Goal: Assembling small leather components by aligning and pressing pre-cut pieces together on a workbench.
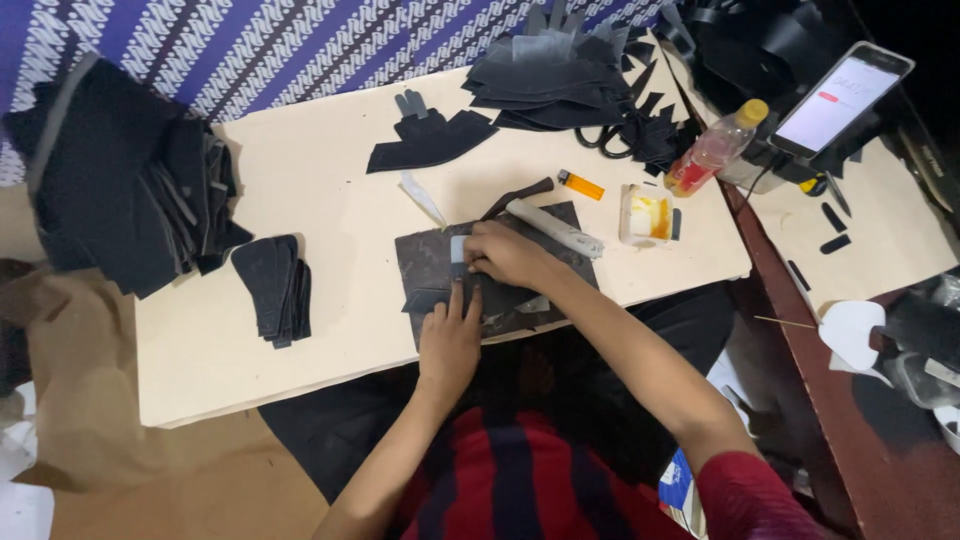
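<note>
A dark grey, roughly square work mat [425,262] lies near the front edge of the pale tabletop [330,210], its surface scuffed and dull. On it sits a flat black cut piece [500,300] with an angled lower edge, partly hidden by the hands. The left hand [449,340] presses flat on this piece, fingers stretched forward, its grip open and holding nothing. The right hand [508,254] curls over a small pale grey tab [459,249] at the mat's upper middle, grip narrow, fingertips pinched on it. A hammer [545,218] with a light handle rests just beyond the right hand. An orange lighter [581,185] lies farther back.
</note>
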